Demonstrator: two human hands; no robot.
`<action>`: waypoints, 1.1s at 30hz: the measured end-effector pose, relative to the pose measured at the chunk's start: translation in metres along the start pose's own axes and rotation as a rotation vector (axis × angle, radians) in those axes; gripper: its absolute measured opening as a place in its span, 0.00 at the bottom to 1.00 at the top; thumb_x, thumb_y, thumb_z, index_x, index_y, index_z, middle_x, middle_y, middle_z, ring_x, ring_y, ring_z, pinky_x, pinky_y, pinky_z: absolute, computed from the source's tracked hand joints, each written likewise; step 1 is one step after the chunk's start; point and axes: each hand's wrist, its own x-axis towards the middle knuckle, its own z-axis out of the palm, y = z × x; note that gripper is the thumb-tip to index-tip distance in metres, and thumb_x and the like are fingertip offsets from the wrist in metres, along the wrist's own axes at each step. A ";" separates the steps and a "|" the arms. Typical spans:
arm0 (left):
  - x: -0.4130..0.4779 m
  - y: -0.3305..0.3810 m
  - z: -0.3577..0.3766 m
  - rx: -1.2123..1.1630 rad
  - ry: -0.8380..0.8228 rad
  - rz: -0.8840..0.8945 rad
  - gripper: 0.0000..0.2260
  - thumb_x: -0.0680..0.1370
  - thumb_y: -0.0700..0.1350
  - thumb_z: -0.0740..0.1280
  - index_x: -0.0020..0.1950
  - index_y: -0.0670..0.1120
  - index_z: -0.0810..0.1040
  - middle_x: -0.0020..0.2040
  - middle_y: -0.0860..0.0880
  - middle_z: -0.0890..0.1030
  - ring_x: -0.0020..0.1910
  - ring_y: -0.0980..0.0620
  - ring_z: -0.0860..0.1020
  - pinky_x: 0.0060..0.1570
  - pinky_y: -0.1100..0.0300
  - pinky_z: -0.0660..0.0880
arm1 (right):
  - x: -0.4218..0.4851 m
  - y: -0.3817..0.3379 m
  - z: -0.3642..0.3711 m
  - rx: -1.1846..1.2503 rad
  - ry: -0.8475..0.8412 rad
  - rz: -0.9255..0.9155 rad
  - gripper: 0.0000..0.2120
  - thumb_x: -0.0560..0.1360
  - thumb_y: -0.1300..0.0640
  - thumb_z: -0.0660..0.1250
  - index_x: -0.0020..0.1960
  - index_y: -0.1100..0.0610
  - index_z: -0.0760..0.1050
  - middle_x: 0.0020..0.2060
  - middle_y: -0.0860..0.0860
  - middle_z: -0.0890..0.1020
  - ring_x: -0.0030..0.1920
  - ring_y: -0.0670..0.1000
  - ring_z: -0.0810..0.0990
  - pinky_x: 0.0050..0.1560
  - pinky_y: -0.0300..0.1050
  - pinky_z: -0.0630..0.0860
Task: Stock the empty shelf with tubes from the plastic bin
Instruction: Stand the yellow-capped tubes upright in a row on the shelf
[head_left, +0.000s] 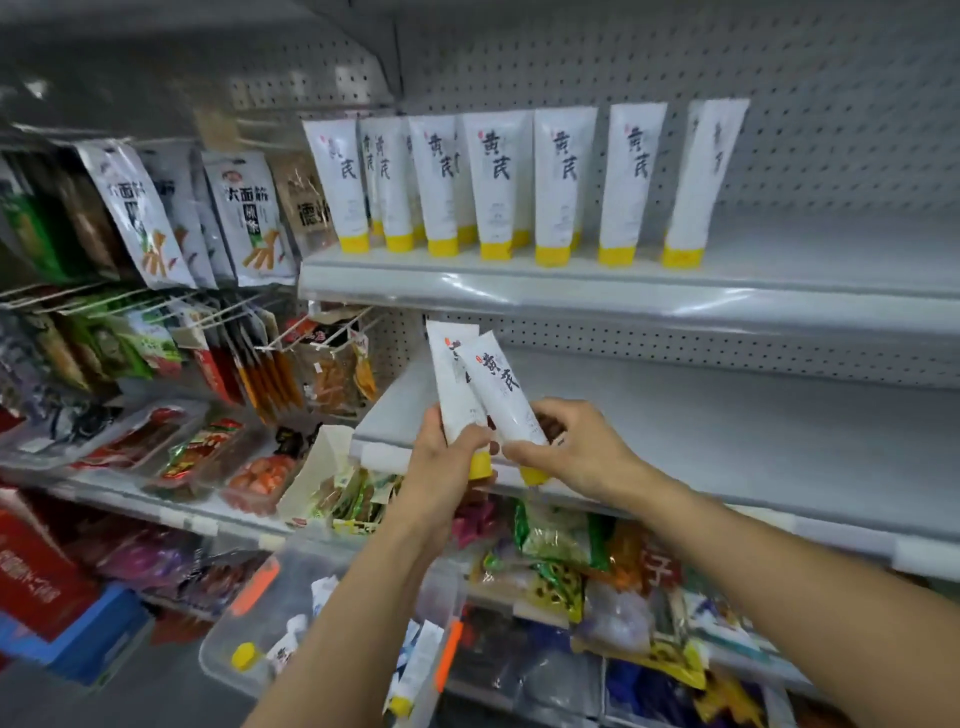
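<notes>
Left grip (442, 460) curls round one white tube (450, 376), right grip (577, 448) pinches a second tube (500, 387) touching it, both tilted over the front edge of the empty shelf (727, 447); more tubes (418, 662) lie in the plastic bin (224, 657) below.

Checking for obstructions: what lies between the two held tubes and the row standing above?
In the head view, only the upper shelf's front lip and bare pegboard lie between the held tubes and the standing row.

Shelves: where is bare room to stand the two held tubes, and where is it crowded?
Bare: the middle shelf; the upper shelf right of its tube row. Crowded: that row and the snack packets to its left.
</notes>
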 end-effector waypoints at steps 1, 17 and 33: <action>-0.001 0.010 0.013 -0.007 -0.018 0.036 0.13 0.74 0.43 0.66 0.58 0.51 0.73 0.53 0.45 0.81 0.50 0.44 0.81 0.40 0.51 0.80 | -0.005 -0.006 -0.015 0.004 0.013 -0.025 0.12 0.70 0.55 0.75 0.52 0.52 0.79 0.37 0.44 0.82 0.33 0.37 0.77 0.32 0.31 0.71; 0.010 0.095 0.160 -0.016 -0.146 0.310 0.15 0.78 0.39 0.62 0.63 0.48 0.66 0.54 0.45 0.74 0.45 0.48 0.75 0.38 0.55 0.79 | -0.005 -0.042 -0.226 0.014 0.505 -0.126 0.11 0.73 0.57 0.71 0.55 0.54 0.79 0.49 0.49 0.84 0.49 0.49 0.83 0.51 0.45 0.79; 0.041 0.111 0.183 0.072 -0.173 0.350 0.25 0.77 0.43 0.69 0.72 0.49 0.63 0.60 0.49 0.76 0.53 0.53 0.77 0.47 0.56 0.81 | 0.094 -0.002 -0.280 -0.280 0.497 0.135 0.16 0.73 0.59 0.70 0.58 0.65 0.75 0.54 0.59 0.81 0.55 0.58 0.79 0.57 0.49 0.75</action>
